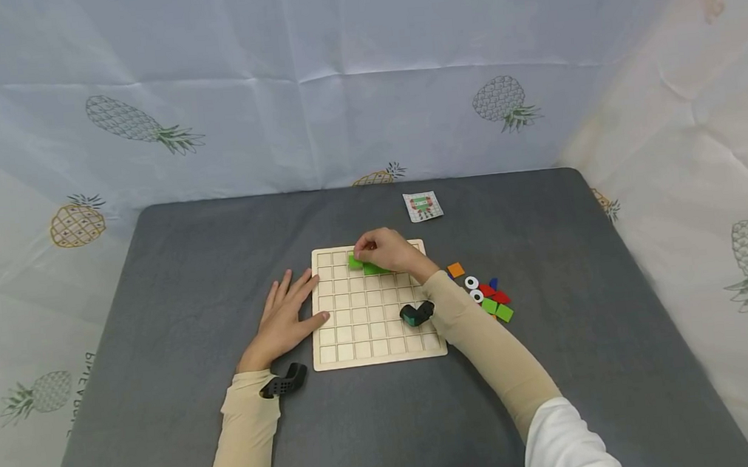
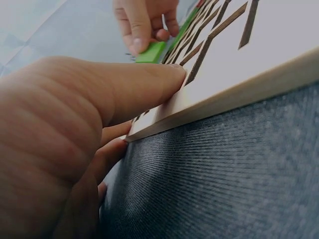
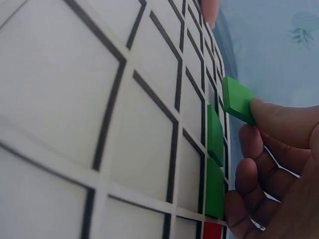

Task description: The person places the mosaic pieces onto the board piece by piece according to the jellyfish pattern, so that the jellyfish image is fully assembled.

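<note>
A wooden grid board (image 1: 361,331) lies on the grey table. My right hand (image 1: 389,249) is over the board's far rows, pinching a green square tile (image 3: 238,99) between thumb and fingers. That tile is tilted and apart from the squares in the right wrist view. Beneath the hand, green tiles (image 3: 214,194) sit in the grid, with part of a red tile (image 3: 213,230) beside them. My left hand (image 1: 286,319) rests at the board's left edge with fingers spread. Its thumb (image 2: 149,87) touches the top of the board in the left wrist view.
Right of the board lies a loose group of pieces: an orange tile (image 1: 456,270), white rings (image 1: 471,283), red pieces (image 1: 500,297) and green tiles (image 1: 504,312). My right forearm partly covers this group. A small printed card (image 1: 423,206) lies beyond the board.
</note>
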Motion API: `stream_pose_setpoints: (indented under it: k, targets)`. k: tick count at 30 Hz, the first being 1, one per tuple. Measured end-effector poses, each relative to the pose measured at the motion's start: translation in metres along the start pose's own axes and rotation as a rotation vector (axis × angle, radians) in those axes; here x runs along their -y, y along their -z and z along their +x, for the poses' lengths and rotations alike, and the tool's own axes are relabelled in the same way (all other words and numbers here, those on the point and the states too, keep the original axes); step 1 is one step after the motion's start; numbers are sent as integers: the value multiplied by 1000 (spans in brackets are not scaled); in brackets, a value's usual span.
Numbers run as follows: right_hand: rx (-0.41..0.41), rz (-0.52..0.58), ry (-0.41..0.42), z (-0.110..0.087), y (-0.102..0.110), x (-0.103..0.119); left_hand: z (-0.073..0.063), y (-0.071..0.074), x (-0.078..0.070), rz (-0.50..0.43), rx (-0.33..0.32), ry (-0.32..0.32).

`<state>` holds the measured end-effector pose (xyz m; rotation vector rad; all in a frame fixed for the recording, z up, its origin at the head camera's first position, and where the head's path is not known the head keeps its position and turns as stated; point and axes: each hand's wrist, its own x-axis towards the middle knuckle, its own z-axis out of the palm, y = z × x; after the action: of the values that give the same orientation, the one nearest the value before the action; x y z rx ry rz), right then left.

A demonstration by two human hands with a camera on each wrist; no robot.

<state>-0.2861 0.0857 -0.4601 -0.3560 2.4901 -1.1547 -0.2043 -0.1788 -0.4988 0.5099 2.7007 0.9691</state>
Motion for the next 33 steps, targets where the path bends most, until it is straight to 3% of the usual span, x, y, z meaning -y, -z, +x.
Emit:
stream_pose_setpoints:
  k: [14, 26, 33]
  targets:
    - [26, -60, -39, 3, -7, -1, -1, 1, -1, -11, 1, 3]
    - [27, -144, 8, 4, -7, -2, 0, -1, 0, -11, -3, 1]
    - [52, -138, 4, 4, -6, -1, 0, 0, -2, -21, 4, 6]
